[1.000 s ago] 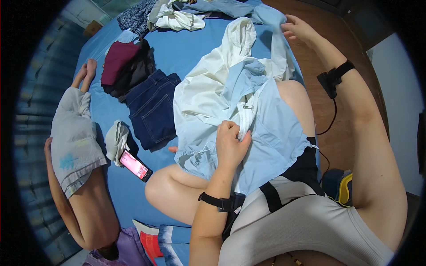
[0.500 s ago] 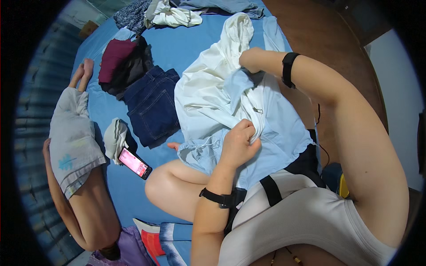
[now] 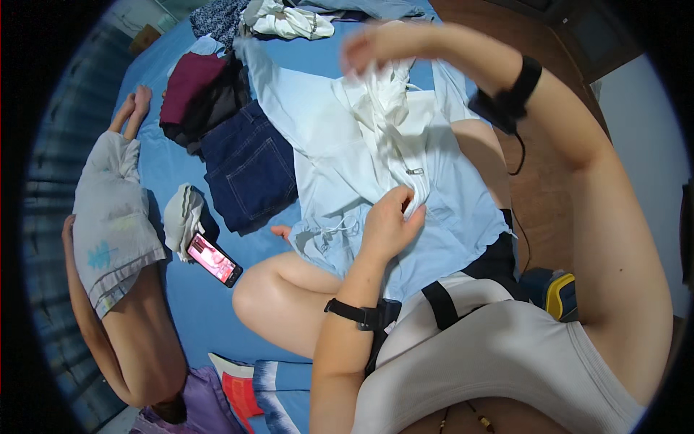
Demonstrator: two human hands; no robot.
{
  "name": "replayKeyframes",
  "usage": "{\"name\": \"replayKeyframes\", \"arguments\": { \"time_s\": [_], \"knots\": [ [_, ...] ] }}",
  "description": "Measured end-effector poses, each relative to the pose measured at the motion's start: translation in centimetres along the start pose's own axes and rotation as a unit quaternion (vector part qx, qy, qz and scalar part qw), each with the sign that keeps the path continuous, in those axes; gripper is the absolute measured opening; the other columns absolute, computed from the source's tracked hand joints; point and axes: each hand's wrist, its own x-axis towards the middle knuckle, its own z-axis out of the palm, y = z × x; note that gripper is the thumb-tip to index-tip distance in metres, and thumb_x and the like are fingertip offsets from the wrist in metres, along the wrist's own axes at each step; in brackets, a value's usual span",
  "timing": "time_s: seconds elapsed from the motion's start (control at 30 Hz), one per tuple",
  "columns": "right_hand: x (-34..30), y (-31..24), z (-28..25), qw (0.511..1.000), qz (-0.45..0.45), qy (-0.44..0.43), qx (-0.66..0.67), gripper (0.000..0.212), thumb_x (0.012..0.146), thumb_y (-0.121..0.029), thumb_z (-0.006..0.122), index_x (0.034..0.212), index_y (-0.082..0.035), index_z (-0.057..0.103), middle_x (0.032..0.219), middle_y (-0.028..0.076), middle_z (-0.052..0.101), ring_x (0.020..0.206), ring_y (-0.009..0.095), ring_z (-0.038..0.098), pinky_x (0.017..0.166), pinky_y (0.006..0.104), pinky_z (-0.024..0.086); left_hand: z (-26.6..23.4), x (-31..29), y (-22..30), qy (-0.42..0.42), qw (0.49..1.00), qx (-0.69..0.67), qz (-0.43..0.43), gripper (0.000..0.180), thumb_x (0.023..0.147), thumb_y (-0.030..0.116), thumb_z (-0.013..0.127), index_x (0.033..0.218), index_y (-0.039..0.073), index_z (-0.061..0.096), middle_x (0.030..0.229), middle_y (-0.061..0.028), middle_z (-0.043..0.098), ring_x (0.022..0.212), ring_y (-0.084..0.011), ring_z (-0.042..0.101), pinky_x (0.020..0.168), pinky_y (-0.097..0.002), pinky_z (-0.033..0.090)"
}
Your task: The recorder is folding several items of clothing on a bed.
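A thin zip jacket (image 3: 329,155), white fading to pale blue, lies spread over my lap and the bed in front of me. My left hand (image 3: 394,220) is closed on its zipper edge near the middle. One sleeve (image 3: 278,79) stretches out to the far left, beside the dark trousers. My right hand (image 3: 376,50) is over the far end of the jacket, above bunched white cloth; motion smears its fingers, so I cannot make out whether it holds anything.
Folded dark blue jeans (image 3: 253,170) and a maroon garment (image 3: 191,87) lie left of the jacket. A lit phone (image 3: 215,260) rests by pale socks (image 3: 184,217). Another person (image 3: 148,325) lies along the left side. More clothes (image 3: 285,20) are heaped at the far edge of the blue bed.
My right hand has come out from the jacket's middle and moved away and to the left. A sleeve now stretches to the far left, and the white upper part is bunched. My left hand keeps its grip.
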Motion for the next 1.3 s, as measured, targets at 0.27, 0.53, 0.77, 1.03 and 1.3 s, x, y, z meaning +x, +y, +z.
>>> {"name": "replayKeyframes", "arguments": {
  "time_s": [0.27, 0.53, 0.77, 1.03, 1.3],
  "knots": [
    [-9.6, 4.4, 10.1, 0.977, 0.118, -0.169, -0.057, 0.033, 0.080, -0.032, 0.061, 0.100, -0.006, 0.057, 0.082, 0.008, 0.061, 0.073, 0.016, 0.056, 0.067, 0.0284, 0.045, -0.4, -0.2, 0.5, 0.005, 0.998, 0.055, -0.022, 0.024, 0.071, 0.010, 0.060, 0.094, 0.005, 0.055, 0.086, -0.0129, 0.060, 0.075, -0.0319, 0.058, 0.063, -0.0382, 0.046],
    [-12.1, 5.9, 12.8, 0.964, 0.227, -0.122, 0.056, 0.028, 0.082, -0.031, 0.060, 0.087, -0.004, 0.053, 0.073, 0.002, 0.055, 0.062, 0.009, 0.052, 0.054, 0.0232, 0.042, -0.4, -0.6, 1.1, -0.047, 0.995, 0.074, 0.046, 0.023, 0.068, 0.007, 0.060, 0.091, 0.007, 0.056, 0.082, -0.0081, 0.059, 0.072, -0.0285, 0.058, 0.061, -0.0360, 0.047],
    [-11.8, 4.8, 13.9, 0.948, 0.277, -0.089, 0.128, 0.019, 0.078, -0.019, 0.062, 0.084, -0.004, 0.054, 0.068, 0.001, 0.055, 0.058, 0.008, 0.052, 0.048, 0.0229, 0.043, -0.1, -0.8, 1.1, -0.066, 0.994, 0.086, -0.030, 0.016, 0.071, 0.012, 0.061, 0.082, 0.006, 0.053, 0.072, -0.0121, 0.059, 0.066, -0.0313, 0.058, 0.057, -0.0384, 0.045],
    [-12.7, 5.1, 14.4, 0.992, 0.087, -0.036, -0.088, 0.018, 0.072, -0.010, 0.061, 0.088, -0.002, 0.058, 0.073, 0.006, 0.058, 0.067, 0.018, 0.058, 0.061, 0.0298, 0.046, 0.3, -0.7, 0.5, -0.053, 0.990, 0.131, -0.014, 0.031, 0.073, 0.026, 0.065, 0.063, 0.002, 0.048, 0.052, -0.0151, 0.048, 0.049, -0.0327, 0.049, 0.047, -0.0385, 0.038],
    [-12.3, 3.5, 14.1, 0.986, 0.076, -0.057, -0.134, 0.026, 0.070, -0.015, 0.060, 0.093, -0.003, 0.061, 0.084, 0.012, 0.060, 0.076, 0.027, 0.059, 0.066, 0.0349, 0.047, 0.1, -0.7, 0.6, -0.057, 0.991, 0.117, 0.010, 0.028, 0.075, 0.023, 0.062, 0.062, 0.002, 0.050, 0.057, -0.0166, 0.051, 0.054, -0.0336, 0.052, 0.049, -0.0399, 0.039]
  ]
}}
